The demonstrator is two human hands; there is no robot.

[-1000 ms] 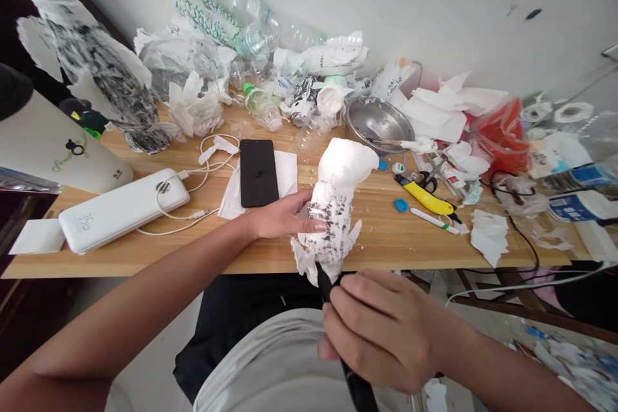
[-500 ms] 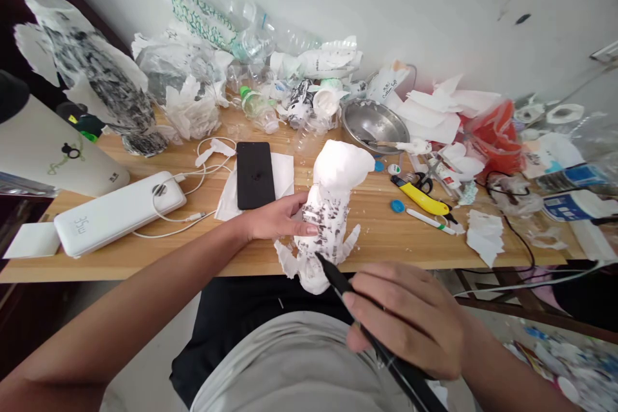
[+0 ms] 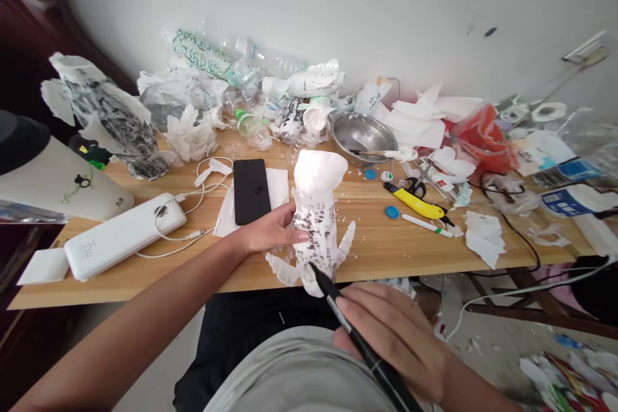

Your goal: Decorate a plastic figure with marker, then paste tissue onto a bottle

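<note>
A white papier-mâché figure (image 3: 319,174) with dark dabs on its body lies at the front edge of the table, a paper flap sticking out on each side. My left hand (image 3: 270,229) grips it from the left, thumb across the body and the other fingers mostly hidden behind. In my right hand (image 3: 393,335) is a black marker (image 3: 355,335), held like a pen. Its dark tip meets or hovers just over the lower part of the figure; contact is hard to make out.
Left of the figure are a black phone (image 3: 252,192) on white paper and a white power bank (image 3: 123,236) with a cable. A metal bowl (image 3: 364,135), a yellow-handled cutter (image 3: 415,201) and a white pen (image 3: 427,225) are to the right. Plastic bottles (image 3: 253,130) and paper scraps crowd the back.
The camera view has shifted. The figure stands more upright in view, less tilted to the right. The marker tip has moved slightly lower on its body. Both hands keep their holds.
</note>
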